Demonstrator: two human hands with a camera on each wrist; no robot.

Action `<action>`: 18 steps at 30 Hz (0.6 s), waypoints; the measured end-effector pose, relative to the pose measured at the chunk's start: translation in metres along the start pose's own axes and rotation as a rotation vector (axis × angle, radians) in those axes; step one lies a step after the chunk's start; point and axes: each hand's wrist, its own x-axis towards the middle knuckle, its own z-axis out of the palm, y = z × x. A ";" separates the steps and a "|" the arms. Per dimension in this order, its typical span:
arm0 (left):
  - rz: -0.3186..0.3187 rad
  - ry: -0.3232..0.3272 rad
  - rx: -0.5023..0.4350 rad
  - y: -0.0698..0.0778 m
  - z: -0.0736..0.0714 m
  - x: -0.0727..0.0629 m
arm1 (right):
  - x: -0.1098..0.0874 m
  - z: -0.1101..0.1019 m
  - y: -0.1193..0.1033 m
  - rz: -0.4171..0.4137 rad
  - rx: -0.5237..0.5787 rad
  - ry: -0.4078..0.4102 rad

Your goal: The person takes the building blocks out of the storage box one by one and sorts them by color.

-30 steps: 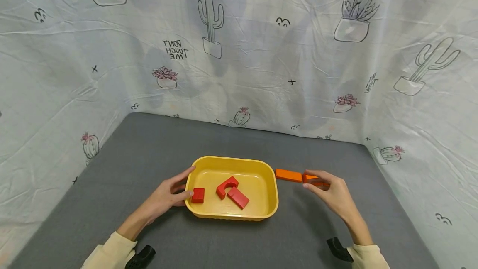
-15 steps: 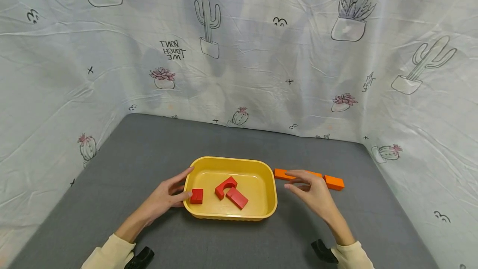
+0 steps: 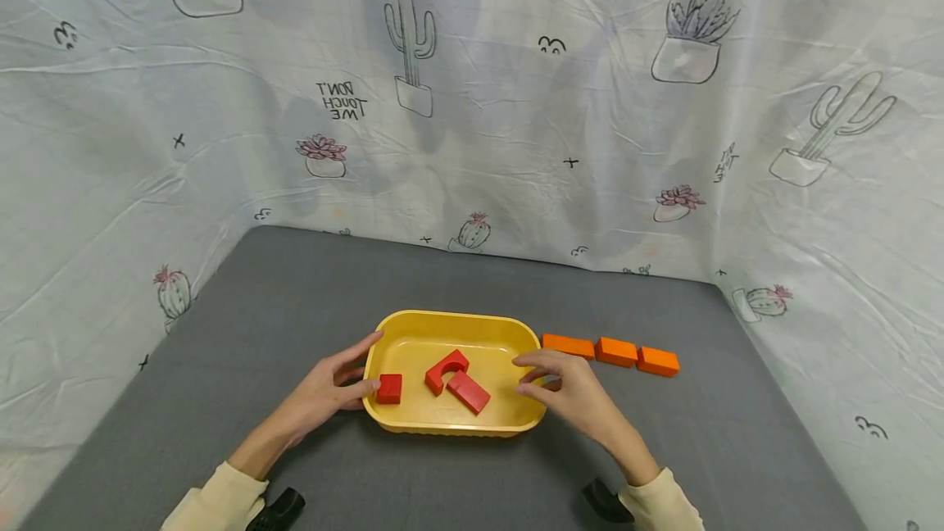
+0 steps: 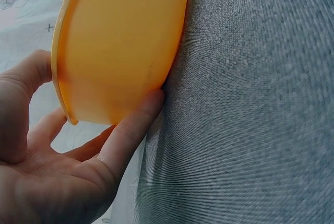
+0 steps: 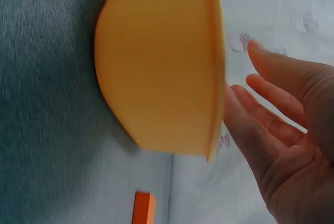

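Note:
My left hand [image 3: 324, 390] holds the left end of a yellow plastic tub [image 3: 509, 367], its thumb over the rim. In the left wrist view, fingers spread along the tub's outer wall [image 4: 120, 41]. Inside the tub lie a small red block [image 3: 388, 389], a red arch block [image 3: 447, 369] and a red rectangular block [image 3: 469, 392]. Over the tub's right rim hovers my right hand [image 3: 574, 393], fingers loosely bent with nothing between them. The right wrist view has this hand [image 5: 292, 156] beside the tub's rim, thumb and fingers apart.
Three orange blocks stand in a row right of the tub: a long one [image 3: 568, 345], a middle one [image 3: 616, 351] and an end one [image 3: 658, 361]. A grey cloth [image 3: 354, 269] covers the table. A cactus-print curtain [image 3: 501, 105] rises behind and at both sides.
My right hand has moved left from the row of orange blocks, where it touched the right part, to above the tub's right rim. The middle and end blocks now show. My left hand stays.

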 end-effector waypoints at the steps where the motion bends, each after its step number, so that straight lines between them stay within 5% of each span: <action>1: 0.000 0.001 -0.001 0.000 0.000 0.000 | 0.002 0.004 -0.002 -0.011 -0.028 -0.009; 18: 0.013 -0.006 -0.023 -0.003 0.000 -0.001 | 0.027 0.055 -0.015 -0.070 -0.261 -0.134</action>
